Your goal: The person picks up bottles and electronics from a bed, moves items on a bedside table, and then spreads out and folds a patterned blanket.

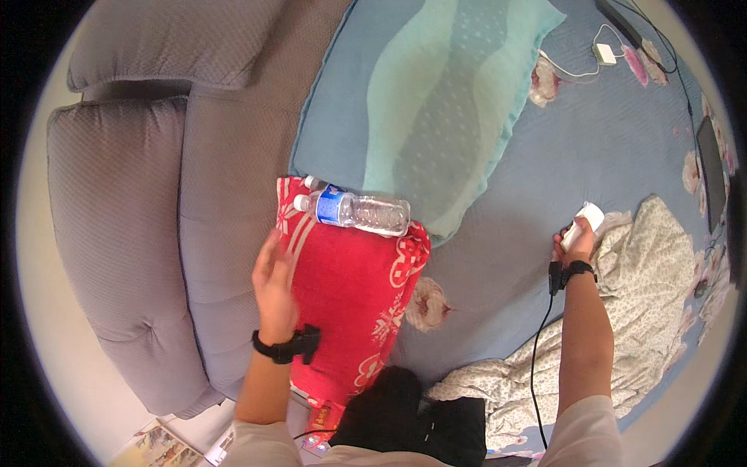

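Note:
My left hand (276, 286) is raised at the left edge of a folded red blanket with pale patterns (344, 280), its fingers extended with nothing seen in them. Just beyond it, a clear plastic bottle with a blue label (379, 215) lies on its side across the blanket's far end, cap toward the left. Another bottle (313, 183) lies partly hidden behind it. At the right, my right hand (576, 238) grips a small white object (590, 219) that I cannot identify, above the blue floral bed cover (513, 192). Both wrists wear black straps.
A grey padded sofa or headboard (227, 204) runs along the left. A teal and blue pillow (432, 105) lies beyond the bottles. A crumpled patterned cloth (642, 280) is at the right. A white adapter (604, 55) with cables lies at the far right.

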